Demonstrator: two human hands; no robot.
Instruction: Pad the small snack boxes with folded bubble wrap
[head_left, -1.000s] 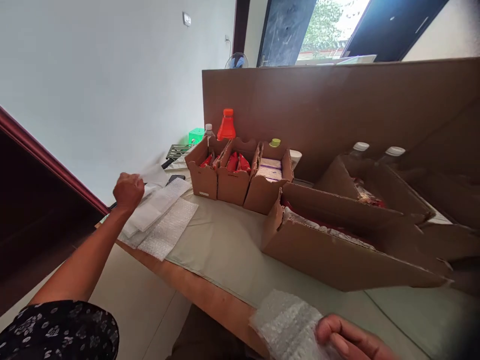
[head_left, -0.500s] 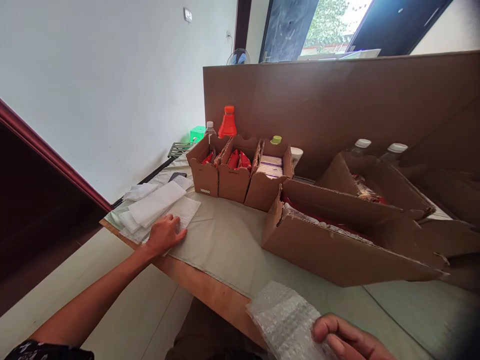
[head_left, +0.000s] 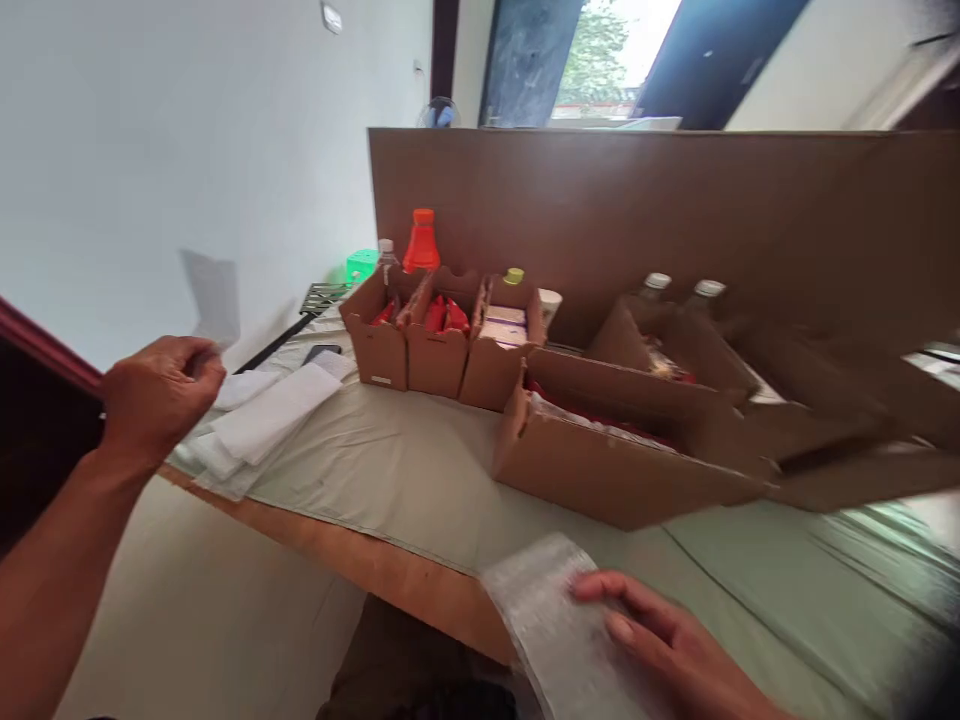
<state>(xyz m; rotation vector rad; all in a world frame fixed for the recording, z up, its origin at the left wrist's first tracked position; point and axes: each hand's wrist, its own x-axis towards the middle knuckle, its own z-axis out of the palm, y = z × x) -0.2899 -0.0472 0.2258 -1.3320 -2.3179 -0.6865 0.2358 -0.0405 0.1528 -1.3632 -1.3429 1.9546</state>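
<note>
My left hand (head_left: 161, 390) is raised at the left, over the near end of a pile of white foam and bubble wrap sheets (head_left: 277, 415). Its fingers are pinched together on a thin, see-through bubble wrap sheet (head_left: 217, 300), blurred and faint against the wall. Low at the front, my right hand (head_left: 660, 640) holds a clear bubble wrap piece (head_left: 555, 610) beyond the table's near edge. The thumb and forefinger show on top of that piece; the other fingers are hidden.
Cardboard boxes (head_left: 435, 360) with red packets and white packs stand mid-table. A longer cardboard box (head_left: 630, 480) lies nearer, to the right. Behind rises a tall cardboard panel (head_left: 600, 200), with a red bottle (head_left: 422, 240) before it. A dark phone (head_left: 322, 352) lies beyond the pile.
My left hand has lifted off the pile and moved left, taking up a see-through sheet. My right hand still holds its bubble wrap, now slightly higher. The view has turned right.
</note>
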